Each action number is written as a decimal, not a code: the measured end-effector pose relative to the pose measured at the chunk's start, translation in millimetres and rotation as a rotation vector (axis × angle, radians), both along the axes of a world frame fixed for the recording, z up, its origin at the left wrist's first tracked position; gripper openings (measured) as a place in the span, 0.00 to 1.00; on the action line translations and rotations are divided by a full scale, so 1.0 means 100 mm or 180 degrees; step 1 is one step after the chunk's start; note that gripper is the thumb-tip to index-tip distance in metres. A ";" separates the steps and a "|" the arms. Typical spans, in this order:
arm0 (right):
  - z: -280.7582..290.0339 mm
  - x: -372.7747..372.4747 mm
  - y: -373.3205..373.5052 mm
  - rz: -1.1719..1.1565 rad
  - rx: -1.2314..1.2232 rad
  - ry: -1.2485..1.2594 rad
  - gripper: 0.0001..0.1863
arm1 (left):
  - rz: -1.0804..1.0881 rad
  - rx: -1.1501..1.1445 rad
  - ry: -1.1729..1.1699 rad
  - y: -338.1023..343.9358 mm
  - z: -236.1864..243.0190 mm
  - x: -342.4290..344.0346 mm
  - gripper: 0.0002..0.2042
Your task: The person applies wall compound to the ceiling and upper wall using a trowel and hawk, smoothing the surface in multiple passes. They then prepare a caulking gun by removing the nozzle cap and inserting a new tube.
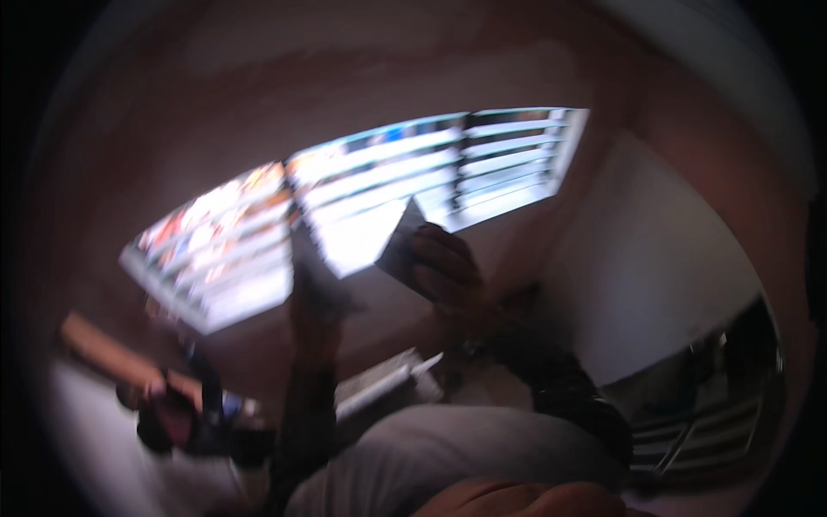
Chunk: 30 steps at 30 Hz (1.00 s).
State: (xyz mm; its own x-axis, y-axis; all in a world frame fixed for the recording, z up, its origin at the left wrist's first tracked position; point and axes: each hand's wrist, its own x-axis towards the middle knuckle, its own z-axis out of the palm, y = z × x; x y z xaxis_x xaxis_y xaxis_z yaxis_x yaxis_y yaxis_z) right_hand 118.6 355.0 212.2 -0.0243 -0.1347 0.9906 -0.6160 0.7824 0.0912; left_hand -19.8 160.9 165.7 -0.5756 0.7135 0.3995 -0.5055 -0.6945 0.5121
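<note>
My right hand (450, 267) is raised in front of the bright window, its fingers curled around the edge of a flat grey piece with a pointed corner (401, 246). What that piece is cannot be made out. To its left, my left hand (320, 297) is also lifted, dark and smeared by motion. A narrow greyish shape (308, 254) shows at its top, and whether the hand holds it I cannot tell. The two hands are apart. Both forearms wear dark sleeves.
Louvred window panes (379, 181) glare behind the hands, set in a brownish wall (388, 69). Below the hands lies a white boxy object (379, 383). An orange-brown bar (116, 351) crosses the left side. A pale wall (655, 250) and a slatted thing (698, 439) stand at right.
</note>
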 end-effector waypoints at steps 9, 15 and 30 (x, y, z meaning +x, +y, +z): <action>-0.13 -0.09 -0.70 0.0188 0.1080 -0.1041 0.20 | -0.1360 -0.0090 -0.1989 0.20 0.03 -0.08 0.15; 0.13 -0.84 0.56 -0.1215 -0.1821 -0.1827 0.17 | -0.1287 -0.0795 -0.0917 0.13 0.17 0.14 0.15; -0.91 -0.16 0.02 0.1816 -0.3522 -0.3234 0.21 | -0.0795 -0.0390 -0.0547 0.04 -0.14 -0.44 0.11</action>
